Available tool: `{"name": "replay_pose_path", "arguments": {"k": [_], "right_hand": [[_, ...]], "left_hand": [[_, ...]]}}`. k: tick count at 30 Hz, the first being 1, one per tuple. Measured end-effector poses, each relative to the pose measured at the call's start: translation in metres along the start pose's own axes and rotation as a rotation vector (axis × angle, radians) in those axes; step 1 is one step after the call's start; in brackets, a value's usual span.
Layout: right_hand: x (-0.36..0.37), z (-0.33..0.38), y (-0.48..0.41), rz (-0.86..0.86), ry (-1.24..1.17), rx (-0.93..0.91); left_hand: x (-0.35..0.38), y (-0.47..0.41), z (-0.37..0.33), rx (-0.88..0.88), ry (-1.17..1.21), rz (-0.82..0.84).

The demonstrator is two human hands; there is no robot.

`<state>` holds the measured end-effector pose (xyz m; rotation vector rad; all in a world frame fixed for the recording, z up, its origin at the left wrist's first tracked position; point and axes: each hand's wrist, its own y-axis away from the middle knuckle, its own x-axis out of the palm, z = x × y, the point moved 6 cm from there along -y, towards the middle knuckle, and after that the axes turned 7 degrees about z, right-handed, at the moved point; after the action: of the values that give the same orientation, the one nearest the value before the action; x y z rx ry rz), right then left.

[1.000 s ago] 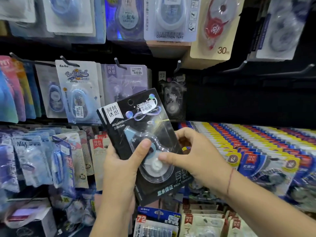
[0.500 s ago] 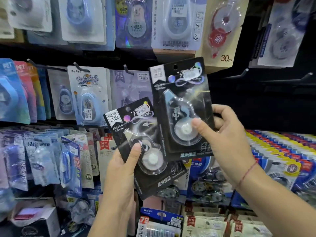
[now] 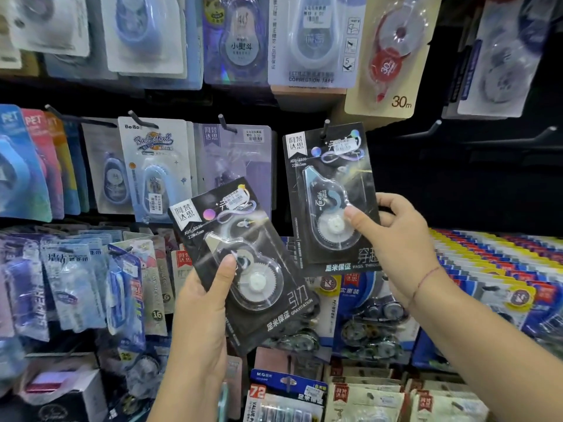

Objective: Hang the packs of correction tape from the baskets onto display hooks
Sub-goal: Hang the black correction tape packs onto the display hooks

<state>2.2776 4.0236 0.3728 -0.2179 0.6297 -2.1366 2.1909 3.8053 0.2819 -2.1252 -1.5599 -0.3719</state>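
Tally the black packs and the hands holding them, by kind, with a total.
Black packs: 2 (left pack, right pack)
Hands: 2 (left hand, right hand)
Total: 4

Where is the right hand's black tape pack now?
Head view, centre-right: the black card pack, pinched by the right hand, sits at a dark hook's tip, right of the lilac pack.

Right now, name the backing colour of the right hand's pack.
The pack is black; head view.
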Motion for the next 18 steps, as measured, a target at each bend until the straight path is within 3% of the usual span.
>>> {"name": "replay_pose_path", "arguments": {"k": [8,18], "right_hand": [[0.021,-0.058,-0.091,0.005,0.128,0.268],[0.047,-0.099,-0.134,0.189,0.310,0.435]], "left_hand": [[-0.022,-0.006,-0.004,0.022,0.036,-0.065],[-0.008,-0.007,0.003,-0.030,0.040,0.050]]}}
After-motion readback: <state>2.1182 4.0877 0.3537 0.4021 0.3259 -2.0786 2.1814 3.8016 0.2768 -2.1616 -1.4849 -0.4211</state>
